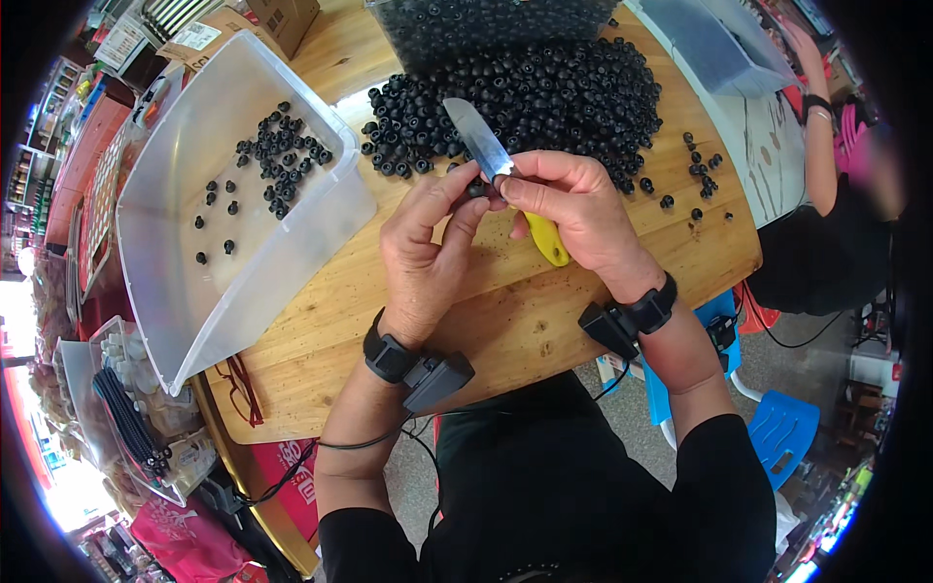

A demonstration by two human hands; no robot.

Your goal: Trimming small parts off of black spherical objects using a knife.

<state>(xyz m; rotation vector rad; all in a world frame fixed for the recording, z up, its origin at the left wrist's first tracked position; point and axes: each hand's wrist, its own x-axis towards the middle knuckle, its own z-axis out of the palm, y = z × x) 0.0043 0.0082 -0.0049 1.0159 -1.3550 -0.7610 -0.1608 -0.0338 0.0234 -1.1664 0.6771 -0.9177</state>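
My right hand [588, 219] is closed around a small knife [476, 131] with a yellow handle, its blade slanting up and to the left. Between the thumb and fingertips of my left hand [420, 243] is a small round black part [477, 188], close against the base of the blade. Fingers partly cover both the part and the spot where the blade meets it. Just beyond my hands, a large heap of similar black parts [564, 107] spreads over the wooden table [505, 321]. Several more lie scattered to the right of the heap.
At the left stands a translucent plastic bin [292, 248] with loose black parts inside. Behind the heap is a clear tub [408, 49] of black parts. Red-framed glasses [243, 394] lie near the table's left edge. Another person's arm [821, 165] reaches beside a grey bin [719, 49].
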